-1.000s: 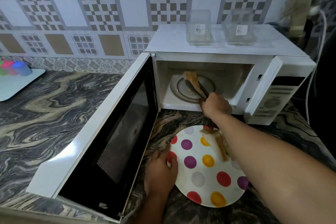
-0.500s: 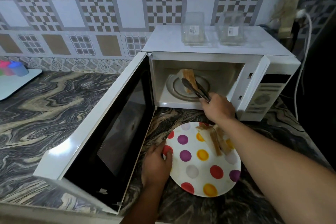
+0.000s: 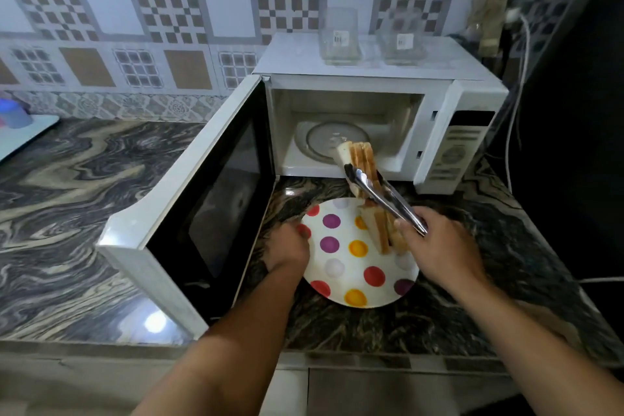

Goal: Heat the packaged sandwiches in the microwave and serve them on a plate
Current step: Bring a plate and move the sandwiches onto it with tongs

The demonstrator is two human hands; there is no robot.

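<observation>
Open white microwave door (image 3: 189, 213) swung out at left. Your left hand (image 3: 288, 248) rests on the rim of the round white polka-dot plate (image 3: 341, 267) on the marbled table (image 3: 67, 213), grip loose. One toasted sandwich half (image 3: 383, 233) lies on the plate. Your right hand (image 3: 439, 246), grip clenched on metal tongs (image 3: 385, 199), holds a second toasted sandwich (image 3: 359, 159) above the plate's far edge, before the white microwave's (image 3: 371, 111) open cavity.

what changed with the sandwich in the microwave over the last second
The right hand drew the tongs back, lifting the gripped sandwich off the turntable and out toward the plate. Unchanged: left hand steadying the plate, other sandwich on it.
</observation>
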